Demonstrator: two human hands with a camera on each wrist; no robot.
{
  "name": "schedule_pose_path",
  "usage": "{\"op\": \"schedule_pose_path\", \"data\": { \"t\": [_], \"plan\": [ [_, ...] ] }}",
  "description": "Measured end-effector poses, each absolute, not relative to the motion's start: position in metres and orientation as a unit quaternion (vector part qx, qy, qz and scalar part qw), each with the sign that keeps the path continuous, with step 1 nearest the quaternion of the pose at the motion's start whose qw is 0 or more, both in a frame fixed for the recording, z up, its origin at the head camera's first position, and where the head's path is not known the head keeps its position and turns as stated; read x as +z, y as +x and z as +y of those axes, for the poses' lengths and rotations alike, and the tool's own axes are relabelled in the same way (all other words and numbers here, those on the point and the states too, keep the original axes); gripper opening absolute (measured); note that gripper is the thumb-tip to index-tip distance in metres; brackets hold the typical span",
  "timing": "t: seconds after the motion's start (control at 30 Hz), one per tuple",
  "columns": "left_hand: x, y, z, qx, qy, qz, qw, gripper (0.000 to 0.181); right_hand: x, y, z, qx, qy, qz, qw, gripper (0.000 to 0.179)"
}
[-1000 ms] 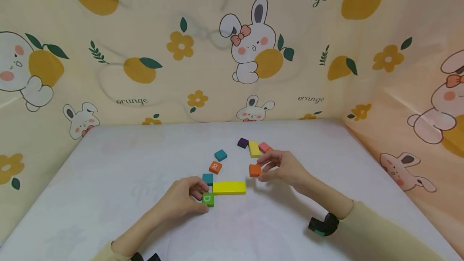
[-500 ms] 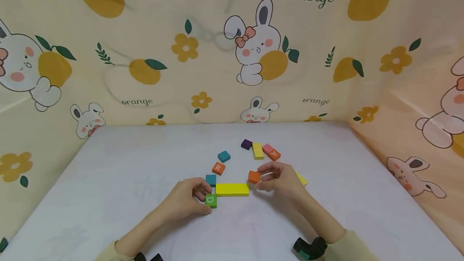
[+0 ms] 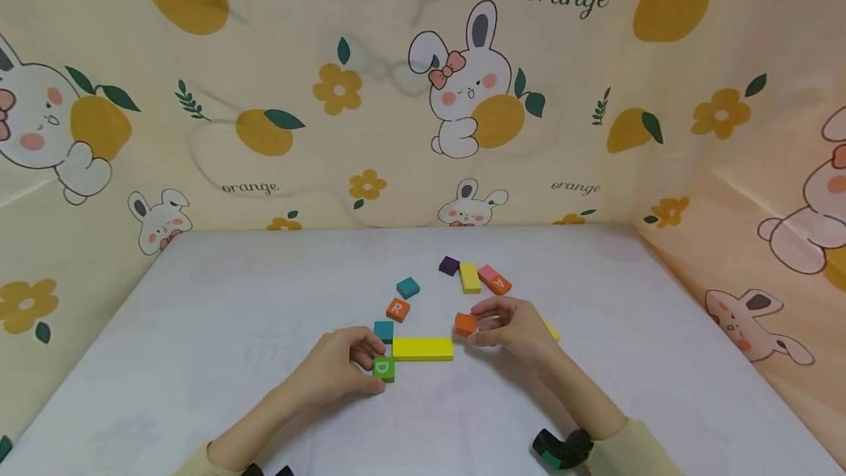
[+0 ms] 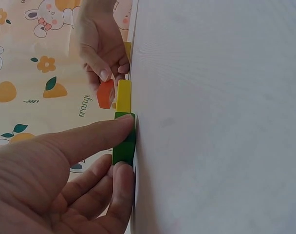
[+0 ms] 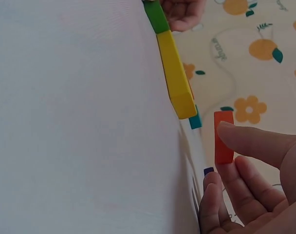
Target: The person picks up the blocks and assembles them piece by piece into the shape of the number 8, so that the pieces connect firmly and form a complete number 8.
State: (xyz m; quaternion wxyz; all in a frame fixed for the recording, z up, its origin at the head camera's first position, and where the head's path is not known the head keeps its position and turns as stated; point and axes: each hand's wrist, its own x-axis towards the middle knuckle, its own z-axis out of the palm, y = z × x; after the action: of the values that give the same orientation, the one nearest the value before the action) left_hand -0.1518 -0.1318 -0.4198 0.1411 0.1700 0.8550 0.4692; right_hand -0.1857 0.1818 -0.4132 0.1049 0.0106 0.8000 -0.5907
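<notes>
My left hand point(image 3: 338, 364) pinches a green block point(image 3: 383, 369) marked D between thumb and fingers, at the left end of a long yellow block point(image 3: 423, 349) lying on the table. In the left wrist view the thumb presses one side of the green block point(image 4: 123, 139) and fingertips meet the other. Behind it, a teal block point(image 3: 383, 331) sits by the yellow block's back left corner. My right hand point(image 3: 514, 329) pinches a small orange block point(image 3: 465, 324) and holds it raised just behind the yellow block's right end. The right wrist view shows this orange block point(image 5: 224, 141) clear of the tabletop.
Farther back lie an orange R block point(image 3: 398, 310), another teal block point(image 3: 408, 287), a purple block point(image 3: 449, 265), a short yellow block point(image 3: 470, 278) and a pink block point(image 3: 489, 272) touching an orange A block point(image 3: 499, 285). Another yellow block point(image 3: 551, 329) shows partly behind my right hand.
My right hand has come toward me with the orange block, closer to the long yellow block, uncovering the A block and a yellow block at right. The left hand keeps its hold; the head view shifted slightly.
</notes>
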Motion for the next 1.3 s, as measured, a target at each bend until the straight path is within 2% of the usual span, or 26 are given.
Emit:
{"op": "schedule_pose_path", "data": {
  "t": [0.8, 1.3],
  "plan": [
    [-0.419, -0.154, -0.134, 0.467, 0.171, 0.856, 0.143, 0.043, -0.415, -0.201, 0.177, -0.525, -0.028, 0.845, 0.098, 0.036],
    [-0.417, -0.152, -0.132, 0.467, 0.165, 0.856, 0.146, 0.042, -0.419, -0.199, 0.175, -0.568, -0.037, 0.815, 0.108, 0.034]
  ]
}}
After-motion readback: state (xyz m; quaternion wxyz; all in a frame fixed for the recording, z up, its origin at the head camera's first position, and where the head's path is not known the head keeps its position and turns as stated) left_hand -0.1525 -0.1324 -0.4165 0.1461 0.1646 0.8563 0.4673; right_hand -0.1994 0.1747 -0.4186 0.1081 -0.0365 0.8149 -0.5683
